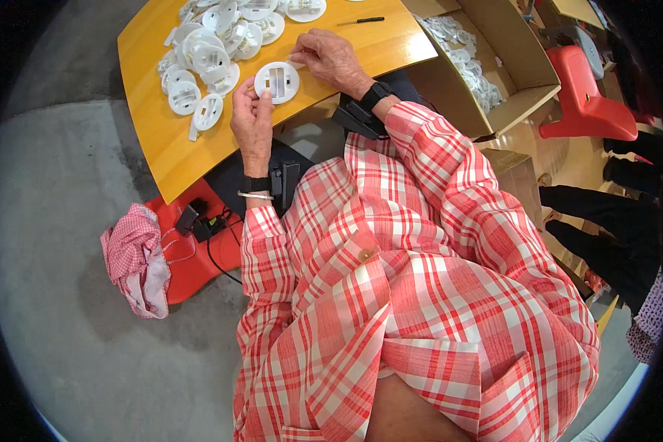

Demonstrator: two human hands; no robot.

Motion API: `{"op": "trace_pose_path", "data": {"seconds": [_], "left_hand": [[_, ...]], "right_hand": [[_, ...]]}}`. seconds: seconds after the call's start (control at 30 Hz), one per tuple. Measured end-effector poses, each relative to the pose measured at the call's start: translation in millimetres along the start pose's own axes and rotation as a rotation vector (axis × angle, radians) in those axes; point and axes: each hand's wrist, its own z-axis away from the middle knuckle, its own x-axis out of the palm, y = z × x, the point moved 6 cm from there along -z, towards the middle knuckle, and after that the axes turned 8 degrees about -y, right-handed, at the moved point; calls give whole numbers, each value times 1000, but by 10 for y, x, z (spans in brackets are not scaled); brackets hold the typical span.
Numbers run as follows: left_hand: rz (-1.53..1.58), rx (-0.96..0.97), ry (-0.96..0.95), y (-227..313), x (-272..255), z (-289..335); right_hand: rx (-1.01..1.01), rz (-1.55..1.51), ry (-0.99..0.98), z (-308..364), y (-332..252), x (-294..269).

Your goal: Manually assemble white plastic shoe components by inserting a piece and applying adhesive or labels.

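My left hand (253, 121) grips a white round plastic part (290, 90) by its left edge, thumb on top. The part has rectangular cut-outs in its face and is tilted up above the yellow table (173, 151). At the part's upper right, my right hand (333, 62) is closed, thumb and forefinger pinched together. Something small and pale shows at those fingertips, but I cannot make out what it is. Left of my hands lies a heap of similar white round parts (208, 60), several of them overlapping.
A black pen (370, 20) lies near the table's far right. To the right stands an open cardboard box (527, 62) holding many white parts (457, 55). A red chair (586, 96) is beyond it. A red stool (217, 258) at left bears a checked cloth (136, 254) and black cables.
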Motion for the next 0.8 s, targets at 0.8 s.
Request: {"op": "trace_pose_path", "data": {"seconds": [0.8], "left_hand": [[60,61,26,168,73,-254]], "right_hand": [[44,-260,-215,-48,-50,72]]}}
